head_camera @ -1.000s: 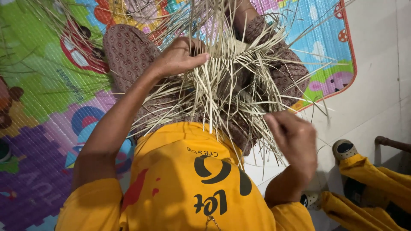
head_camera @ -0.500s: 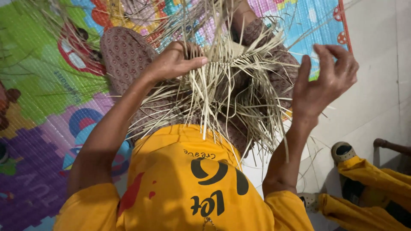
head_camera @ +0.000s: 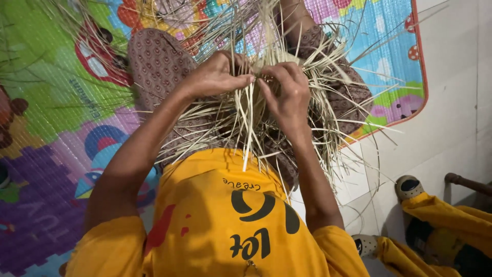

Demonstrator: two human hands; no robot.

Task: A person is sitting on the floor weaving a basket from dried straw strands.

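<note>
The bundle of pale straw strips (head_camera: 246,118) lies across my lap, fanning out toward twelve and three o'clock. My left hand (head_camera: 215,77) pinches several strips between thumb and fingertips, and my right hand (head_camera: 287,95) meets it at three o'clock, fingers curled and gripping strips too. Under my knees is the colourful play mat (head_camera: 51,102); at five o'clock a yellow cloth (head_camera: 446,215) lies on the pale floor tiles (head_camera: 451,113).

Both arms reach forward, elbows bent. The left hand (head_camera: 218,77) and right hand (head_camera: 287,90) meet close together, fingers curled and pinching, fingertips nearly touching.
</note>
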